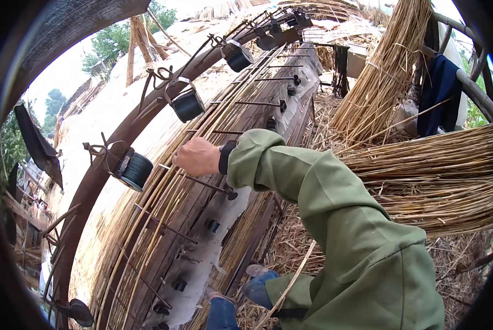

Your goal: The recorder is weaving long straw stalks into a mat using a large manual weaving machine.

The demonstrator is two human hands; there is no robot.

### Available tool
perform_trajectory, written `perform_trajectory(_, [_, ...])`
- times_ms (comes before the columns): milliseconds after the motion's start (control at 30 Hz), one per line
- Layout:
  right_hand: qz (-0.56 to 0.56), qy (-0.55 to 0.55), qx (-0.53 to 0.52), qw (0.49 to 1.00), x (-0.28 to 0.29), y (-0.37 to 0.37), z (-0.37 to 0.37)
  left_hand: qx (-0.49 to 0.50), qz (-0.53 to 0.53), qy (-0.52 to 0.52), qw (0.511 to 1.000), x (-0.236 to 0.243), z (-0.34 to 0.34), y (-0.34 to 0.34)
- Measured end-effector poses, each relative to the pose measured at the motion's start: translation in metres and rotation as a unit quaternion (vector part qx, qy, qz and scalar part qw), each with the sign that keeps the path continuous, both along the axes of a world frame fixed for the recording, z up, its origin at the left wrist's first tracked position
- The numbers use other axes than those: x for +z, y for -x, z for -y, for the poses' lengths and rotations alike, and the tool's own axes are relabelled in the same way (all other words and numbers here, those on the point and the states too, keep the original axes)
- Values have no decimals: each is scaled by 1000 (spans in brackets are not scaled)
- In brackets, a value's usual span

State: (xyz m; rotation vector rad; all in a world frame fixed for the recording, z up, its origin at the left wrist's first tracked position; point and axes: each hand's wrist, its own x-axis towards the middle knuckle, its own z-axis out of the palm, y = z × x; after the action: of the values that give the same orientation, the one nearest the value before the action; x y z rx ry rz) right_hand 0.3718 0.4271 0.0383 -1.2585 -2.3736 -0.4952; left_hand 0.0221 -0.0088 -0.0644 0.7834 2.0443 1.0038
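My right hand (197, 157), in a green sleeve with a dark band at the wrist, is closed in a fist over the long loom-like frame. Its knuckles face up, and whatever the fingers may grip is hidden beneath them. Loose reed stalks (147, 220) run lengthwise under and beside it. Just below the hand, a thin metal rod (205, 184) with a dark knob crosses the frame. Spools of dark twine (135, 170) hang by wire from a curved brown pipe (139, 118); another spool (188, 105) hangs close above the fist. My left hand is out of sight.
Stacked reed bundles (422, 181) lie at the right, and a tall tied sheaf (392, 66) leans behind them. Dark cloth (439, 91) hangs on a pole. Cut straw (323, 132) litters the ground. A pale woven reed mat (109, 220) spreads beyond the pipe.
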Motion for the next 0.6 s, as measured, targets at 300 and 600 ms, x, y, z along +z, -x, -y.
perform_trajectory(300, [-2, 163, 80, 983, -7, 77, 17, 56, 86, -37, 994, 4, -14, -4])
perform_trajectory(600, [-196, 94, 200, 955, -3, 81, 147, 92, 175, -179, 964, -36, -12, 10])
